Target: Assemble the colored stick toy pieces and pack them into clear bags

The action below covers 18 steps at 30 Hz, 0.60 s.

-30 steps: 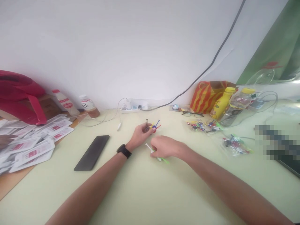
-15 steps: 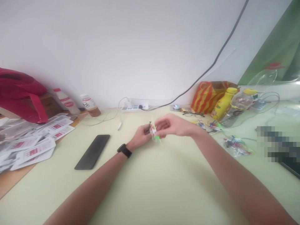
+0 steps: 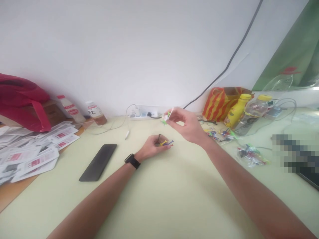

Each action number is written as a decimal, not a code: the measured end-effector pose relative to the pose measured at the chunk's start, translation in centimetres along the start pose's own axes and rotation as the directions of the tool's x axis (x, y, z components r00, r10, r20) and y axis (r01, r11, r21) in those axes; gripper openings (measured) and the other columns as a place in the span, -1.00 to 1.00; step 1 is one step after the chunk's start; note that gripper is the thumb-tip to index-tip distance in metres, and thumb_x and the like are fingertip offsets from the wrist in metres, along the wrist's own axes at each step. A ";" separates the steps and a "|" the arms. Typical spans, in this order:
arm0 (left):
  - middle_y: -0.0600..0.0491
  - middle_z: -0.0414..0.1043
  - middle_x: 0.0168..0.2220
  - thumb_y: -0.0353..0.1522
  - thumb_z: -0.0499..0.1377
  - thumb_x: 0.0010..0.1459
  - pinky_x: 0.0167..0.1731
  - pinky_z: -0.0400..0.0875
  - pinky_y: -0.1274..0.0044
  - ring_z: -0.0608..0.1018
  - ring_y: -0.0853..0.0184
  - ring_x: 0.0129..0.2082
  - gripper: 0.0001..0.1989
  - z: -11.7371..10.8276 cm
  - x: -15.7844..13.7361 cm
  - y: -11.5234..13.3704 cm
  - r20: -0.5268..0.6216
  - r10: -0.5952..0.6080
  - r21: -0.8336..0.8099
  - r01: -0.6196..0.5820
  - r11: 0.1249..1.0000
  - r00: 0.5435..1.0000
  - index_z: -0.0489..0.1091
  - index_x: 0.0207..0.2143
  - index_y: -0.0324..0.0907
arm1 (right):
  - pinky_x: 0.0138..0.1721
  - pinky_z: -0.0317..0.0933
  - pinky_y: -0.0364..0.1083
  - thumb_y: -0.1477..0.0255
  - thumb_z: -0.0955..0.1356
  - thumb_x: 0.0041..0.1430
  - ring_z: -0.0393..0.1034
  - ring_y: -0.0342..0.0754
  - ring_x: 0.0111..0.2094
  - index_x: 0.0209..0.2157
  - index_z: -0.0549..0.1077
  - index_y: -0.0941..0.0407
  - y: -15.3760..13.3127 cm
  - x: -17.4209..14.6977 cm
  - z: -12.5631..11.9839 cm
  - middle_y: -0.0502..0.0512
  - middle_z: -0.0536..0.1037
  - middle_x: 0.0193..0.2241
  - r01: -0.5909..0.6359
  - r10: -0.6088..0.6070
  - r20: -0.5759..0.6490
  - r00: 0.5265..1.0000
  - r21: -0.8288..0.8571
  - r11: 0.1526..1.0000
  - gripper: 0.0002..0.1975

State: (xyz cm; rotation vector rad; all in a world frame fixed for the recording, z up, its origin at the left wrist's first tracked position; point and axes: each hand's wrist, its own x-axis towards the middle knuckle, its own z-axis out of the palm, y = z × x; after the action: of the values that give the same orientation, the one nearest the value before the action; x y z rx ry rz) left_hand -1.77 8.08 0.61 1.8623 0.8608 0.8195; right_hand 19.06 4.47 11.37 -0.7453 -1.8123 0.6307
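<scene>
My left hand [image 3: 151,146], a dark watch [image 3: 132,160] on its wrist, rests low over the table with its fingers curled round several small coloured plastic sticks [image 3: 163,143]. Yellow, blue, red and dark ends poke out; some look flared. Up and to the right, my right hand [image 3: 185,124] is raised, pinching small white and green plastic pieces [image 3: 165,118] between thumb and fingers. Blur hides their exact kind. The two hands are apart. Clear bags of coloured small parts [image 3: 251,154] lie to the right of my right forearm.
A black phone [image 3: 98,162] lies left of my left forearm. White printed packets [image 3: 37,162], a red bag [image 3: 22,99] and two bottles [image 3: 96,113] stand left. Behind are a power strip [image 3: 144,115], glasses [image 3: 208,122], a striped bag [image 3: 216,103] and a yellow bottle [image 3: 238,111].
My right hand has moved up and away from my left hand, carrying the white and green pieces. The coloured sticks in my left hand now show; that hand has hardly moved.
</scene>
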 end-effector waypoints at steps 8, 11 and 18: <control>0.02 0.54 -0.33 -0.09 0.46 0.00 -0.40 0.39 0.52 0.54 0.33 -0.38 -0.59 0.3 0.0 -0.4 -0.048 0.002 0.060 0.000 0.998 0.999 0.56 -0.26 -0.20 | 0.00 0.19 0.00 0.51 0.29 0.35 0.42 0.03 -0.07 -0.02 0.49 0.04 -0.2 -0.5 -0.1 0.06 0.64 -0.19 0.096 -0.031 0.151 0.988 -0.445 0.890 -0.77; 0.00 0.55 -0.31 -0.07 0.41 0.08 -0.42 0.38 0.52 0.53 0.33 -0.40 -0.58 -0.1 0.1 0.2 -0.062 0.027 0.087 -0.022 0.996 0.998 0.56 -0.17 -0.19 | 0.05 0.13 0.03 0.50 0.29 0.36 0.39 0.07 -0.03 -0.05 0.50 0.03 -0.1 -0.4 -0.1 0.08 0.64 -0.18 0.083 0.004 0.165 0.986 -0.514 0.854 -0.78; -0.11 0.56 -0.02 -0.14 0.23 0.30 -0.11 0.49 0.40 0.60 0.18 -0.10 -0.69 -1.5 1.2 3.5 -0.298 0.258 0.111 -0.235 0.966 0.919 0.52 -0.05 -0.15 | -0.01 0.15 0.03 0.50 0.31 0.34 0.41 0.09 -0.09 -0.12 0.51 0.04 0.3 -0.2 -0.3 0.09 0.64 -0.20 0.053 0.001 0.095 0.996 -0.573 0.818 -0.83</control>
State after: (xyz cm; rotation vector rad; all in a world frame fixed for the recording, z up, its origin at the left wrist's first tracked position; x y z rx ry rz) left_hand -1.55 8.48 4.55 1.9626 0.8649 1.2804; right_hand 19.44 4.54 11.11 -1.1017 -2.1205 0.0755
